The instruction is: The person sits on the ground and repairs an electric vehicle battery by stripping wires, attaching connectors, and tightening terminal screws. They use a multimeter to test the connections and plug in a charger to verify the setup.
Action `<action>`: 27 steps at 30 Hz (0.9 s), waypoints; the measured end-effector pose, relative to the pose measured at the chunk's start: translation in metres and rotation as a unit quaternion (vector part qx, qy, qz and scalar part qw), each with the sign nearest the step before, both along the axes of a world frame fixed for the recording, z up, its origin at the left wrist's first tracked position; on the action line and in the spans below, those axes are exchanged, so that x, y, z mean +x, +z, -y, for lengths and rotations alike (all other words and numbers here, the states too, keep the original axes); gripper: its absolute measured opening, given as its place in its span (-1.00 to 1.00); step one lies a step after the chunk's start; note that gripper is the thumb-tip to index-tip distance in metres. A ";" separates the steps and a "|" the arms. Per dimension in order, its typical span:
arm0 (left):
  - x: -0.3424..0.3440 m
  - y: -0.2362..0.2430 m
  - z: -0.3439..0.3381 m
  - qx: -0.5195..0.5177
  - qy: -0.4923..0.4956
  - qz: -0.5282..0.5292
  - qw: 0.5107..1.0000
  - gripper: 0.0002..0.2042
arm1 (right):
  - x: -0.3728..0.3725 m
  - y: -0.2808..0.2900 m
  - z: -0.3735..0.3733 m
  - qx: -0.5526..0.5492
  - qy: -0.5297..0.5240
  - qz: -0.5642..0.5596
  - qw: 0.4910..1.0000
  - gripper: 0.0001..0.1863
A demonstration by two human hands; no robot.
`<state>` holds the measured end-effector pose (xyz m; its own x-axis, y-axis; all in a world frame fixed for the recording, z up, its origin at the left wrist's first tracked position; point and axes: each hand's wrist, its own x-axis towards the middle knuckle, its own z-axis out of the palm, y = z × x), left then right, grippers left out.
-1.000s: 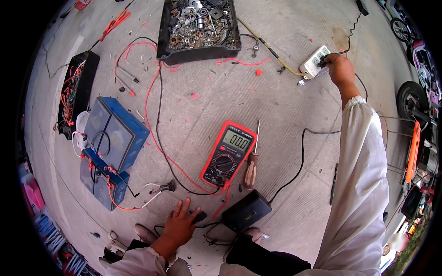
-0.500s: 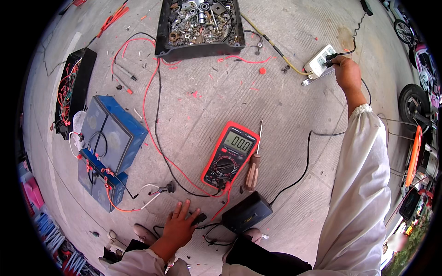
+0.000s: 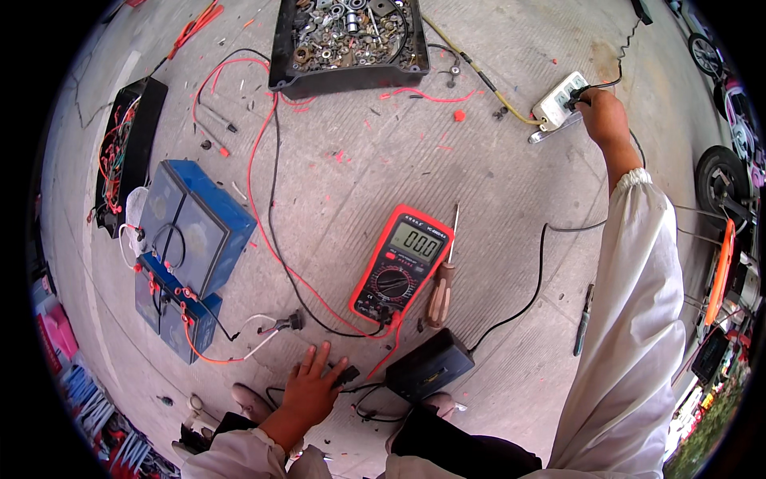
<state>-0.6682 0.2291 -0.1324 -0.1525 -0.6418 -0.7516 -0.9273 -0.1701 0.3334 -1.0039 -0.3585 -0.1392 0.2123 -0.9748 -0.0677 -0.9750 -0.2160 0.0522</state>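
My right hand (image 3: 608,118) reaches far to the right, its fingers closed on a black plug (image 3: 576,96) at the white power strip (image 3: 550,113). How far the plug sits in the socket is hidden by my fingers. Low in the middle, my left hand (image 3: 309,393) is palm down with fingers spread. Beside its index finger and seemingly touching it is a small black connector (image 3: 348,375). A black charger box (image 3: 429,366) with cables lies to its right. Above that box rests a red-framed multimeter (image 3: 403,267), its display lit.
A screwdriver (image 3: 441,295) lies against the multimeter. Two blue batteries (image 3: 195,227) with wires stand at left, near a black case of wiring (image 3: 144,136). A black tray (image 3: 351,86) of nuts and bolts sits at the top. A dark pen-like tool (image 3: 583,319) lies by my right sleeve.
My right forearm has shifted slightly right, uncovering the dark pen-like tool. My right hand stays at the power strip, and my left hand is almost still. The view has moved a little.
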 end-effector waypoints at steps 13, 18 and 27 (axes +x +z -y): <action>-0.003 0.002 0.005 0.028 0.003 0.009 1.000 -0.39 | 0.013 0.004 0.025 0.034 0.040 -0.097 0.994 -0.74; -0.003 0.001 0.007 0.033 0.008 0.008 0.999 -0.39 | 0.020 0.005 0.031 0.046 0.034 -0.097 0.994 -0.74; -0.002 0.000 0.003 -0.004 -0.015 0.012 1.000 -0.38 | 0.017 0.003 0.032 0.040 0.035 -0.100 0.994 -0.74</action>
